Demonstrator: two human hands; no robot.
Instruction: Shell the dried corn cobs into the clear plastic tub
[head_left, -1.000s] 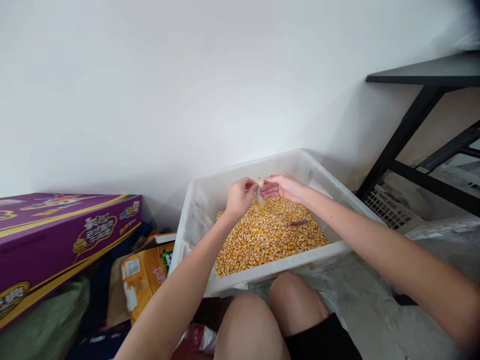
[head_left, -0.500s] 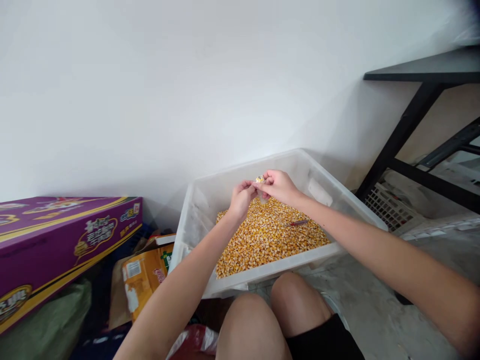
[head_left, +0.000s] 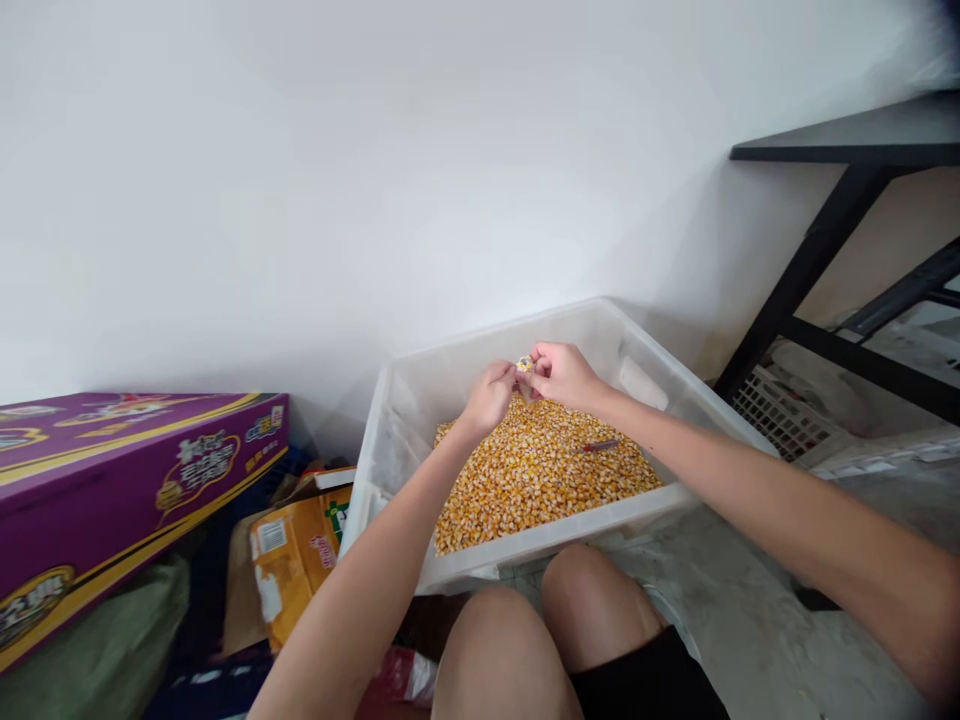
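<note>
A translucent white plastic bin [head_left: 420, 385] stands on the floor against the wall, holding a heap of yellow corn kernels [head_left: 540, 475]. Above the heap my left hand [head_left: 489, 396] and my right hand [head_left: 564, 373] meet, fingers closed in a pinch on a small clear container [head_left: 523, 368] with yellow kernels showing at its top. A small red object [head_left: 600, 446] lies on the kernels to the right of my hands. My bare knees are at the bottom of the view.
A purple printed carton [head_left: 112, 480] lies at the left, with an orange carton [head_left: 296, 555] beside the bin. A black table frame [head_left: 817, 250] stands at the right over a white crate [head_left: 780, 410]. Grey floor runs to the right.
My hands have closed together over the small container; the right hand moved a little left to meet the left. The view shifted slightly.
</note>
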